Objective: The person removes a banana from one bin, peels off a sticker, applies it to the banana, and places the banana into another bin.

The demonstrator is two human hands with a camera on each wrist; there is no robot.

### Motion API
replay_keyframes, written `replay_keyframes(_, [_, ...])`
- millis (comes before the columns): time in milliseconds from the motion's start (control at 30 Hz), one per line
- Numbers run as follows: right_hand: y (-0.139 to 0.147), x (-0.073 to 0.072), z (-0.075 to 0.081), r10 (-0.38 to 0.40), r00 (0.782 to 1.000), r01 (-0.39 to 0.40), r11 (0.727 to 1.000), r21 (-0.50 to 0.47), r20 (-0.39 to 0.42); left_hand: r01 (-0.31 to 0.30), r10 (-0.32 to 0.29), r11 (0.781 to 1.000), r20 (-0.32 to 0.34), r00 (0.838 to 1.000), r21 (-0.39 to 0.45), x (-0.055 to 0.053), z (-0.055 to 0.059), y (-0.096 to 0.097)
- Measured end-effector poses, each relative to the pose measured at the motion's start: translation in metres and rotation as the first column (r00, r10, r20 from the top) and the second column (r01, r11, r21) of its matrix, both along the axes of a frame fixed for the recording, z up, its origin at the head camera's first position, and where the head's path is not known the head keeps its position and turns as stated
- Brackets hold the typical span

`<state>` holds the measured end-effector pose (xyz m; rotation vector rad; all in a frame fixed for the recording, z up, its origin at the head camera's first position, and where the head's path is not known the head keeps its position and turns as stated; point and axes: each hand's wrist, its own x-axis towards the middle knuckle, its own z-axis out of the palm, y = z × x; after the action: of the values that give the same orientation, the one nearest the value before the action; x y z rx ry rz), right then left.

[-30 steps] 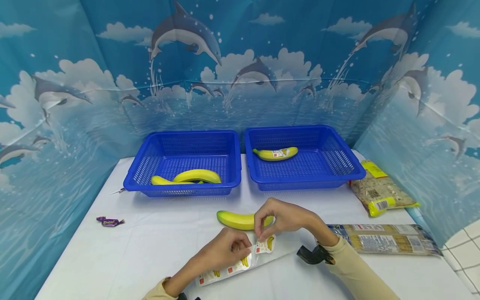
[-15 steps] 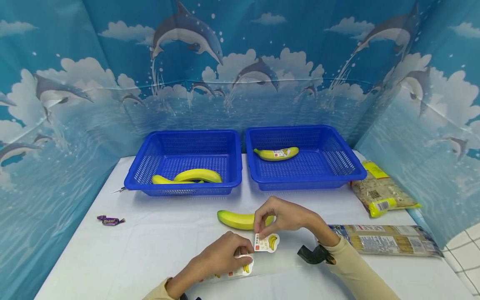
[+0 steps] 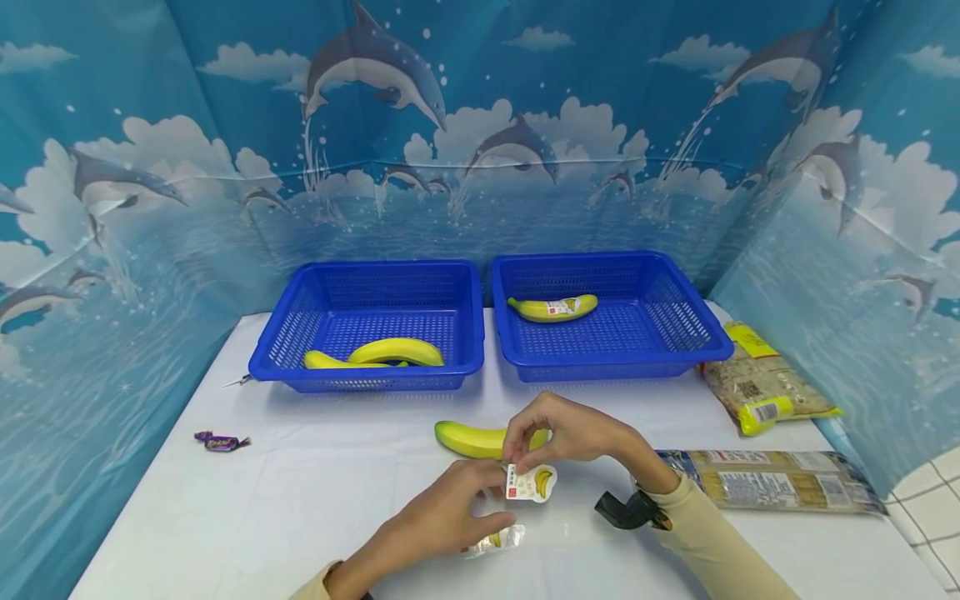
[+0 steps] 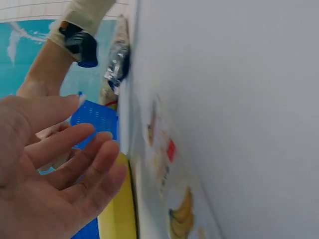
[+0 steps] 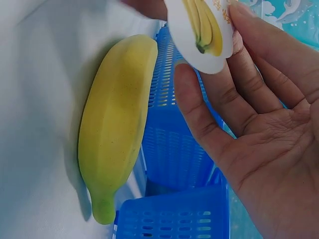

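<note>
clearly, the right hand (image 3: 553, 427) pinches a sticker (image 3: 531, 484); banana (image 3: 472, 439) nearby.

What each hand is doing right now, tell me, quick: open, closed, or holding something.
Left hand: open, not gripping anything.
Right hand: closed, pinching a banana sticker.

Banana (image 3: 471, 439) before the baskets (image 3: 367, 380)

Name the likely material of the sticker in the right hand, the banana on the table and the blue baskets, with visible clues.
Sticker: perhaps coated paper or film; thin, smooth, printed.
Banana: possibly satin plastic or foam, or real; smooth, lightly specked skin.
Blue baskets: likely moulded plastic, slightly glossy; regular perforations.
</note>
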<state>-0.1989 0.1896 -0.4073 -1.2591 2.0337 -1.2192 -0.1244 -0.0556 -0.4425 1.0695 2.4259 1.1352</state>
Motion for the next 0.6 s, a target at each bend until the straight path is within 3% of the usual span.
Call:
replay_keyframes(133, [-0.0001,0.0007,0.0011,-0.007,1.000,0.007,1.000,-0.015,-0.004,-0.004,-0.033,0.978,0.170,0.985,0.208,-0.0054,0.0035,-0.0055])
replay_keyframes(300, [-0.0019,0.0020,0.0014,-0.020,1.000,0.020,0.999,-0.026,-0.009,-0.114,0.032,0.955,0.285,0.958,0.275,-0.0055,0.0056,-0.0054])
replay_keyframes(433, [-0.0040,0.0028,-0.0005,-0.015,1.000,0.015,1.000,-0.014,-0.005,-0.218,0.124,0.932,0.311,0.942,0.289,-0.0018,0.0029,-0.0004])
replay_keyframes(600, [-0.0038,0.0031,0.0005,-0.033,0.999,0.034,0.999,0.025,-0.012,-0.277,0.184,0.912,0.301,0.936,0.302,0.0000,0.0015,0.0014])
